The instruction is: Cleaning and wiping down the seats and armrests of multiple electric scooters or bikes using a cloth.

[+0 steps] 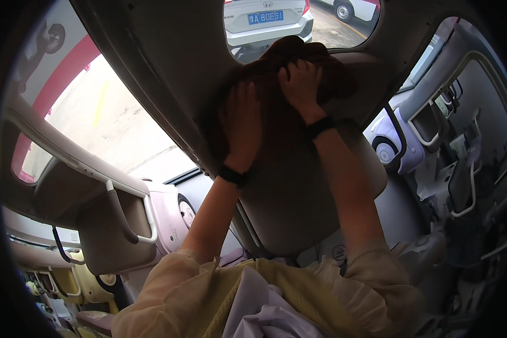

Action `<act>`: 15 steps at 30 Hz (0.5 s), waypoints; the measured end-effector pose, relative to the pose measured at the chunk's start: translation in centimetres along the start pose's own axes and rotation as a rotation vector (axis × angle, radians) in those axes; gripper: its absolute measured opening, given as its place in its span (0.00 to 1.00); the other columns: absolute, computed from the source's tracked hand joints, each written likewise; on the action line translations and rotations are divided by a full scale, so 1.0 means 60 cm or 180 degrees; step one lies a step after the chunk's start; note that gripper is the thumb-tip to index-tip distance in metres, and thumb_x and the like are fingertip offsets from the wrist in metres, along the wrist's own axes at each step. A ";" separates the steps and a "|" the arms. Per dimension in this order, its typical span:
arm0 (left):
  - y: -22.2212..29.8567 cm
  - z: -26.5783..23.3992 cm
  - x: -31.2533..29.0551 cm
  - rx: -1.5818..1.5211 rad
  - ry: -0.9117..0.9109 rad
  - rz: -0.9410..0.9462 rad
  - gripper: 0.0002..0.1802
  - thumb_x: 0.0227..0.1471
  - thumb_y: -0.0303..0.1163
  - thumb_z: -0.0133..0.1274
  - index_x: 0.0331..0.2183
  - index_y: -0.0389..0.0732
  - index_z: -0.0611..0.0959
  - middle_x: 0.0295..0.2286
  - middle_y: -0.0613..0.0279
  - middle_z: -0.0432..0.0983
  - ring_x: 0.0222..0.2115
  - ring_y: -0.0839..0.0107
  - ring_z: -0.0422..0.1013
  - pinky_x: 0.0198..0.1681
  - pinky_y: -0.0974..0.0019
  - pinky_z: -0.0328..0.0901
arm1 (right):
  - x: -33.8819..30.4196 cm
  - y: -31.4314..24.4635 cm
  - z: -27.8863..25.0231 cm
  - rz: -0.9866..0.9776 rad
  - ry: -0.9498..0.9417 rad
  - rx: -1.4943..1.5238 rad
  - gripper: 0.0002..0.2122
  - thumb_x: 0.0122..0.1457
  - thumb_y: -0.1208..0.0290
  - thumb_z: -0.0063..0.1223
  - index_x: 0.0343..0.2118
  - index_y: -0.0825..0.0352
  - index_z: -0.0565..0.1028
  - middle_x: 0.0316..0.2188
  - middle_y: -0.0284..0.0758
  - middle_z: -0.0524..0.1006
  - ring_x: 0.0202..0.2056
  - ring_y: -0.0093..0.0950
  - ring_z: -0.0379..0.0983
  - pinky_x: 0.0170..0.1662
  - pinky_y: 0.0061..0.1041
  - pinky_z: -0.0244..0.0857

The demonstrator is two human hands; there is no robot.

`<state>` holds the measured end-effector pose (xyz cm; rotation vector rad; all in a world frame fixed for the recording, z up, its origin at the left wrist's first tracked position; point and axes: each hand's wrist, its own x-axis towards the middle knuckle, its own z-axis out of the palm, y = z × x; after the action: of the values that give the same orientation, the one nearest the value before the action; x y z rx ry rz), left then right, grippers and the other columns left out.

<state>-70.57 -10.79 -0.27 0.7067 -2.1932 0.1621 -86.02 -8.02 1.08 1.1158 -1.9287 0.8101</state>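
Note:
A dark brown cloth lies bunched against the dark inner panel just below a rounded window. My left hand rests on the cloth's left part with its fingers stretched out and close together. Further right and a little higher, my right hand has its fingers bent into the cloth, closed on a fold of it. Both wrists wear dark bands. Below the hands a grey-brown padded backrest stands between my forearms. Shadow hides the cloth's lower edge.
Dark frame posts flank the panel. Small pastel vehicles stand close by: a pink one left, a lilac one right, a yellow one lower left. White-framed armrests jut out. A white car is beyond the window.

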 end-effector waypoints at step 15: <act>0.031 0.036 0.064 0.0349 0.0388 0.0288 0.12 0.43 0.32 0.44 0.34 0.42 0.73 0.36 0.63 0.68 0.38 0.64 0.63 0.41 0.60 0.56 | 0.013 0.158 -0.003 -0.0389 0.0271 0.0332 0.10 0.50 0.66 0.40 0.27 0.68 0.68 0.31 0.46 0.67 0.36 0.43 0.61 0.40 0.38 0.55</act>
<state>-75.00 -11.62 1.38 0.6407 -2.1123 0.3650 -94.70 -4.22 0.43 1.2287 -1.7474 0.8845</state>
